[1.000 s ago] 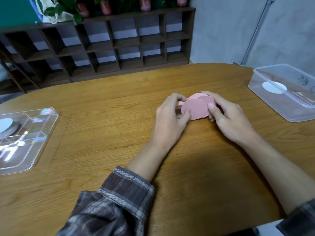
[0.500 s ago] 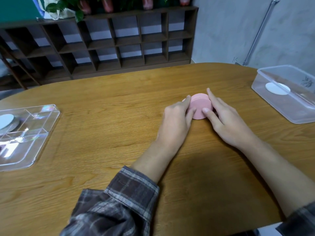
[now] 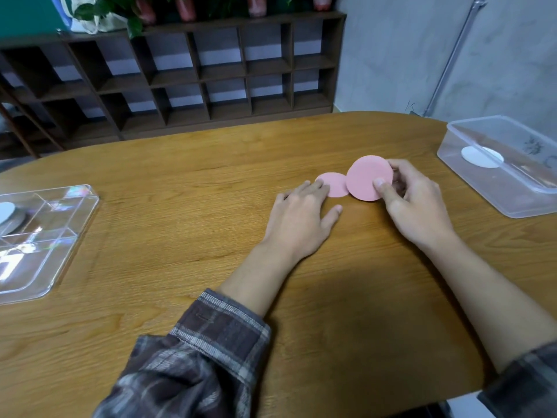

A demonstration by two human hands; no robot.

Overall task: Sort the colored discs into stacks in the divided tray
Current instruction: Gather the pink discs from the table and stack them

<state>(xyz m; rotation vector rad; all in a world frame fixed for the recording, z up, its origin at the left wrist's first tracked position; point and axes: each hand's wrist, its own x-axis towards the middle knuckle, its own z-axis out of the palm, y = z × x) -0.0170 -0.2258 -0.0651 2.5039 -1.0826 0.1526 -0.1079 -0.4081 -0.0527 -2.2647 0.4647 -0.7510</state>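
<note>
**Head view: upright pink disc [image 3: 366, 176] in the right hand [image 3: 419, 203], flat pink disc [image 3: 334, 184] under the left hand [image 3: 301, 218]**

Thumb and curled fingers of the right hand pinch the upright pink disc by its right edge, the broad face tilted toward the camera; whether more discs sit behind it in that hand cannot be told; its lower edge is on or just above the bench [image 3: 180, 206], and which of the two is unclear. The left hand lies palm down with straight, spread fingers; its fingertips touch the near left edge of the flat pink disc, and its thumb rests on the wood. From this angle the upright pink disc covers the right edge of the flat one. Both hands are near each other at the middle of the bench, not touching.

A clear divided tray [image 3: 60, 236] sits at the left edge of the bench, well apart from the hands; a white disc [image 3: 4, 212] lies in its far left compartment, partly cut off by the frame. A clear plastic tub [image 3: 497, 188] stands at the right edge with another white disc [image 3: 479, 156] flat inside; a dark printed mark [image 3: 532, 144] on the tub is too blurred to read.

Plaid sleeves [image 3: 196, 357] cover both forearms, pushed back from the wrists. Behind the bench stands a dark wooden shelf [image 3: 180, 73] of open cubbies with potted plants [image 3: 135, 10] on top; a grey pipe [image 3: 452, 55] runs up the wall at the right.
</note>
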